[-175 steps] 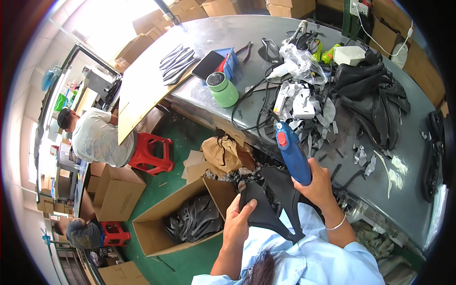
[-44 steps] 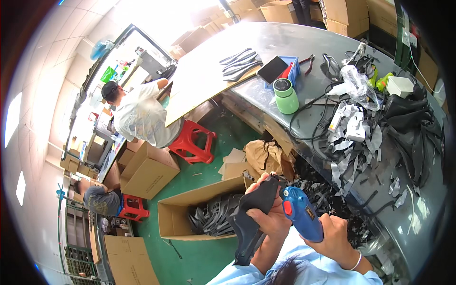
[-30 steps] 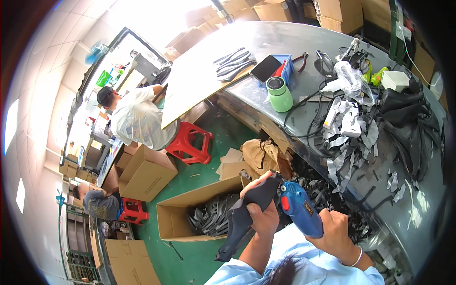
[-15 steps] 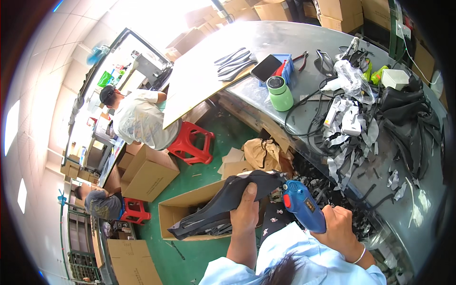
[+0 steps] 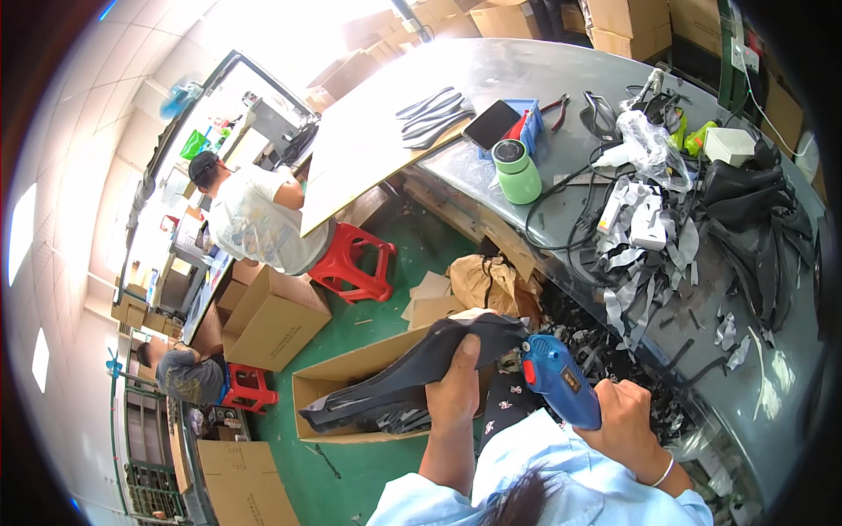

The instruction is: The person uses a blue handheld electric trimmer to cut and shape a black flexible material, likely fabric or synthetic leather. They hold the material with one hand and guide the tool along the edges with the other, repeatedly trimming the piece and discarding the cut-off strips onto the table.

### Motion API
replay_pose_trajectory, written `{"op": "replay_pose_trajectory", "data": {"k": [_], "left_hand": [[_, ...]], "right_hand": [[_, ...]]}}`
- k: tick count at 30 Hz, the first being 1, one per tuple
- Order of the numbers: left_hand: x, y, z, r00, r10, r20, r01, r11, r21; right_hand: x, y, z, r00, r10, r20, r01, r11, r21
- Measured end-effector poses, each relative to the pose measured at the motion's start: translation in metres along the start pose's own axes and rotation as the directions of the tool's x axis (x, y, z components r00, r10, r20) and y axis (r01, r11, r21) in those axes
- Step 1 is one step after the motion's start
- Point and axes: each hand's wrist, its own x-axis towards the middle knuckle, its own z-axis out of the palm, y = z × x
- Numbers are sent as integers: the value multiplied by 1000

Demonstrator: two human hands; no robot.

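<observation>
My left hand (image 5: 453, 381) is closed round a long, dark grey, curved piece of soft sheet material (image 5: 386, 375), thumb on top. The piece slants down to the left, over an open carton (image 5: 307, 394) with more dark pieces inside. In my closed right hand (image 5: 627, 422) is a blue handheld power tool (image 5: 561, 377) with a red button. Its head is close to the right end of the sheet piece; I cannot tell whether they touch.
On the metal table (image 5: 745, 412) lie cut scraps (image 5: 645, 219), dark sheets (image 5: 754, 228), cables, a green bottle (image 5: 517, 180) and a blue bin (image 5: 531, 127). Two people sit on red stools (image 5: 355, 263) at the left. Scraps litter the floor beneath the table. A tan bag (image 5: 484, 285) stands beyond the carton.
The sheet piece has shifted slightly, its far end now further left over the carton. The tool and my right hand have hardly moved. The nearer seated person has turned slightly.
</observation>
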Motion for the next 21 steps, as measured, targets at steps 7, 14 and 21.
{"op": "replay_pose_trajectory", "data": {"k": [7,14,21], "left_hand": [[0,-10,-10,996,49,80,-55,995,81],[0,-2,-1,988,151,36,-152,988,16],[-5,-5,12,992,128,-10,-128,991,-24]], "right_hand": [[3,-1,-3,999,-37,20,36,999,24],[0,3,1,999,-35,8,34,998,55],[5,-3,3,999,-39,14,37,993,116]]}}
